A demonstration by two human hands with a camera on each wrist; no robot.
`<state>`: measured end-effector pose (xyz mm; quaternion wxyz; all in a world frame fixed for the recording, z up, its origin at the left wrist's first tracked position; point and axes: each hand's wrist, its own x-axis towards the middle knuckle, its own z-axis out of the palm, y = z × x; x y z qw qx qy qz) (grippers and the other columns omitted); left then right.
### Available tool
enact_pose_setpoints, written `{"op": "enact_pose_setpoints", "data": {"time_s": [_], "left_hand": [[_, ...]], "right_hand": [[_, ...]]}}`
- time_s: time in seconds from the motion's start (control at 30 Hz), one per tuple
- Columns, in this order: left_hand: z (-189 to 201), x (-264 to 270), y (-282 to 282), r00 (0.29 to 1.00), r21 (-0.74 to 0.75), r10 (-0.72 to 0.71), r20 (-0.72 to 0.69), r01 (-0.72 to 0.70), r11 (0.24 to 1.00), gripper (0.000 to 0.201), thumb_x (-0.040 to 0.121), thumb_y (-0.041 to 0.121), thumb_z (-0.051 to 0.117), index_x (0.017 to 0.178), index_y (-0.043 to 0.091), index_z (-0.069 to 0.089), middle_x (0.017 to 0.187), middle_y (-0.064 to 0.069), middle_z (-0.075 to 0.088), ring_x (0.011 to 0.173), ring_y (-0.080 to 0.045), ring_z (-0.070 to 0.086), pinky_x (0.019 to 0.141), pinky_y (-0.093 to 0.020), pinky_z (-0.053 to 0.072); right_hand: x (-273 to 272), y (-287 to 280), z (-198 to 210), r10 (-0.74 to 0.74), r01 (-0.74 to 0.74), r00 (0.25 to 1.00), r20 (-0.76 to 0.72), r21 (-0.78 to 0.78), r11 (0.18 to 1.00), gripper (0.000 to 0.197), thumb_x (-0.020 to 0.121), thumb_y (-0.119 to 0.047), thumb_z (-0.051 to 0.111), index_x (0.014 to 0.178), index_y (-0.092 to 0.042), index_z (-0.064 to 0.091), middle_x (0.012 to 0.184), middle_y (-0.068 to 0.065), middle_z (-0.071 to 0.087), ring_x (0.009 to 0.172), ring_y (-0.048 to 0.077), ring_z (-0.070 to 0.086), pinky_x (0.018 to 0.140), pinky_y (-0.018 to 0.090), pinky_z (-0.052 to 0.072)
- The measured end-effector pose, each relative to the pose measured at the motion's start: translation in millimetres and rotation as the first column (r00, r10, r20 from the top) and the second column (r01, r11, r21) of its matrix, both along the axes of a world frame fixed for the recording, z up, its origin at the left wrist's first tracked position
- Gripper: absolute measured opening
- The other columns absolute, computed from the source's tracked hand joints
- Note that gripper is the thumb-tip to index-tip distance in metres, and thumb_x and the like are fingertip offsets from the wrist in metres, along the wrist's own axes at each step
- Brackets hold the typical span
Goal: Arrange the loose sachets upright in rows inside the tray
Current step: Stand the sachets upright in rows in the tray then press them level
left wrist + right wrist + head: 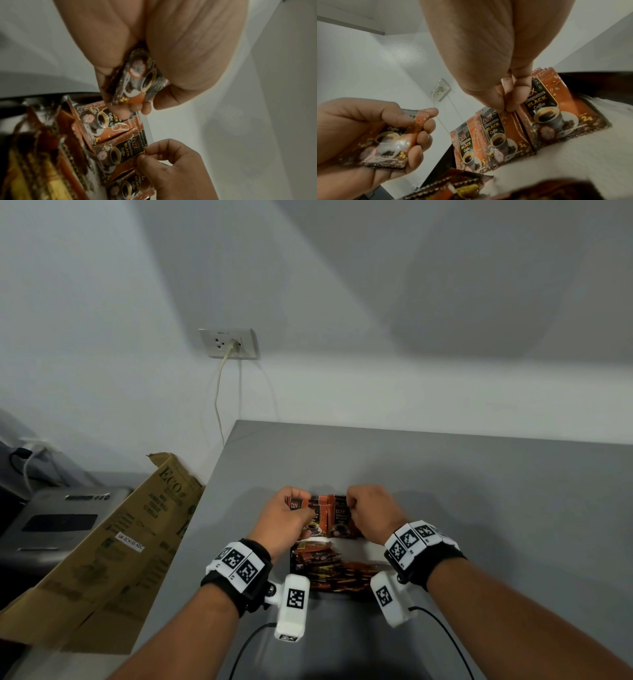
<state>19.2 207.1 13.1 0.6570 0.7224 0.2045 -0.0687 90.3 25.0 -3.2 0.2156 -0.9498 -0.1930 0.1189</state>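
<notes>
Orange-and-black coffee sachets [337, 517] stand upright in a row at the back of the tray [346, 542]. My left hand [301, 503] grips a small bundle of sachets [137, 81] just left of that row. My right hand [506, 109] pinches the top edge of one standing sachet [510, 121] in the row, between the others. A heap of loose sachets [329, 571] lies in the tray's near part, between my wrists. The tray's white floor [583, 155] shows in front of the standing row.
The tray sits on a grey table [479, 508] whose left edge is close by. A cardboard box [113, 542] leans against that edge, with a grey appliance [61, 515] beyond it. A wall socket [228, 343] with a hanging cord is behind.
</notes>
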Motion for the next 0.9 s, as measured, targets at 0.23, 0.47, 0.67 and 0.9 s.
{"op": "enact_pose_setpoints", "data": {"time_s": [0.23,0.47,0.67,0.9], "left_hand": [[8,-2,-4,0.996,0.005,-0.069,0.064,0.069,0.998,0.033,0.087,-0.003,0.063,0.113,0.017,0.059,0.087,-0.010,0.072,0.069,-0.021,0.068,0.070,-0.039,0.059],[20,7,-28,0.977,0.003,-0.154,0.148,0.155,0.988,0.047,0.076,-0.003,0.078,0.114,0.019,0.059,0.088,-0.010,0.074,0.067,-0.022,0.066,0.065,-0.036,0.055],[10,6,-13,0.998,-0.005,0.018,0.054,-0.018,1.000,0.021,0.090,-0.002,0.052,0.103,0.010,0.063,0.071,-0.010,0.063,0.062,-0.026,0.063,0.069,-0.042,0.056],[6,-3,-10,0.999,0.105,-0.038,0.009,0.037,0.994,0.029,0.077,-0.002,0.055,0.098,0.014,0.066,0.075,-0.008,0.070,0.071,-0.024,0.069,0.077,-0.041,0.056]], "right_hand": [[-1,-11,22,-0.066,0.058,0.997,0.031,0.207,0.977,0.010,0.084,-0.016,0.064,0.093,-0.020,0.067,0.092,-0.007,0.061,0.088,0.013,0.059,0.074,0.019,0.043],[-9,-20,57,0.024,0.027,0.994,-0.108,0.443,0.896,0.017,0.081,-0.010,0.077,0.088,-0.024,0.073,0.079,-0.006,0.073,0.070,0.003,0.066,0.069,0.018,0.053],[9,-66,44,-0.133,0.141,0.990,-0.053,0.215,0.966,0.017,0.085,-0.010,0.071,0.083,-0.027,0.070,0.075,-0.011,0.072,0.073,0.000,0.066,0.063,0.009,0.044],[2,-59,-7,-0.100,0.103,0.993,-0.058,0.055,0.993,0.026,0.085,-0.006,0.064,0.081,-0.031,0.063,0.081,-0.005,0.071,0.077,0.013,0.068,0.078,0.029,0.057]]}}
